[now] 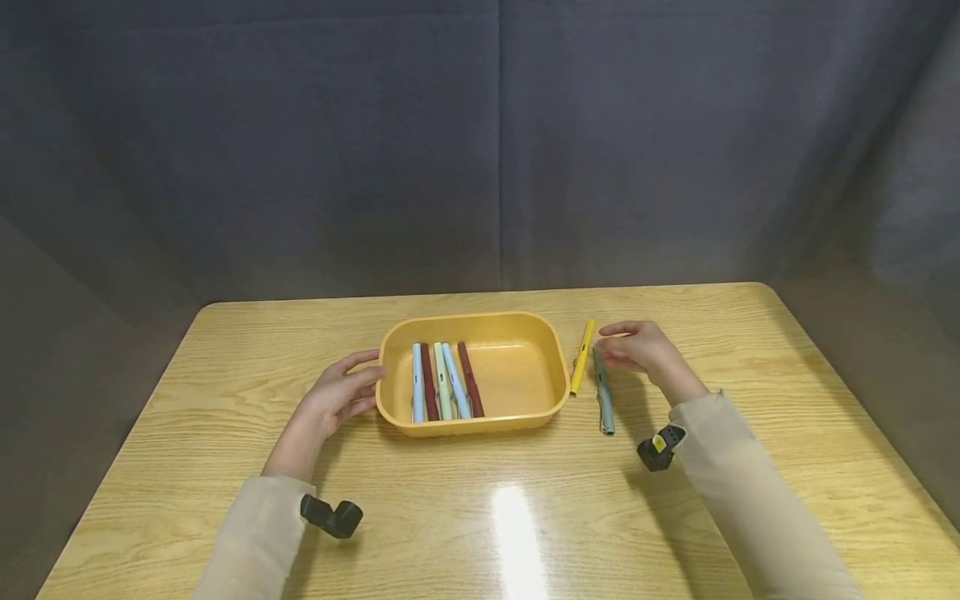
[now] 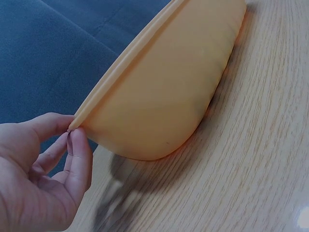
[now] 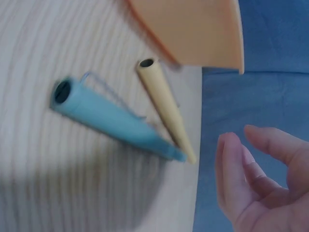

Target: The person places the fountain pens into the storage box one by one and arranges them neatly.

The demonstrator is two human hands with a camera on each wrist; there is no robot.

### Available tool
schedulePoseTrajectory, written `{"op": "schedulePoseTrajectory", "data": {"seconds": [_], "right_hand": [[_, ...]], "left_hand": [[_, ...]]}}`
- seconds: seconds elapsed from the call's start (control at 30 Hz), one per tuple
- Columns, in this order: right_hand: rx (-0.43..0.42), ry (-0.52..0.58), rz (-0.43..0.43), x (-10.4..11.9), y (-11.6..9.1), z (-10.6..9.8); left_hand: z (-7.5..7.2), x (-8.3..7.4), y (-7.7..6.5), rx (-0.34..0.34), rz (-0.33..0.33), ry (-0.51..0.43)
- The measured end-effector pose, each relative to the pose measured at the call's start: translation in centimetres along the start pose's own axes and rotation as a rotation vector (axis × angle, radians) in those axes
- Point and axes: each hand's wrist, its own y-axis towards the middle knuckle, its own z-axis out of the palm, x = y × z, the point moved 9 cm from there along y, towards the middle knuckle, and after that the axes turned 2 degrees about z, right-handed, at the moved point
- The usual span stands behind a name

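Note:
My left hand (image 1: 347, 390) pinches the left rim of a yellow-orange plastic tray (image 1: 525, 425) between thumb and fingers; the left wrist view shows the grip at the tray's corner. Several pens lie side by side in its left half: two light blue, two dark red (image 1: 471, 379) and one pale green (image 1: 442, 381). On the table to the tray's right are a yellow pen (image 1: 582, 358) and a grey-teal pen (image 1: 604, 392). My right hand (image 1: 636, 348) hovers by the teal pen's far end. Thumb and fingertips stand apart with nothing between them in the right wrist view.
The tray stands on a light wood-grain table (image 1: 435, 517). Dark grey curtains (image 1: 375, 167) hang behind the table and at both sides. A bright light reflection (image 1: 516, 533) shows near the front. Small black cameras (image 1: 656, 448) are worn on both wrists.

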Motion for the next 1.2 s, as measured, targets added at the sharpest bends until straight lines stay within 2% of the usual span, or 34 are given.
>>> {"op": "schedulePoseTrajectory", "data": {"seconds": [0.3, 0.63, 1.2], "right_hand": [[0.01, -0.001, 0.034, -2.1, 0.2, -0.3], [0.007, -0.009, 0.055, -3.5, 0.6, -0.2], [0.002, -0.092, 0.065, -4.1, 0.6, 0.5]], "left_hand": [[0.0, 0.0, 0.0, 0.005, -0.002, -0.005], [0.1, -0.1, -0.2, 0.008, 0.0, -0.01], [0.2, 0.0, -0.1, 0.012, 0.004, -0.01]]}}
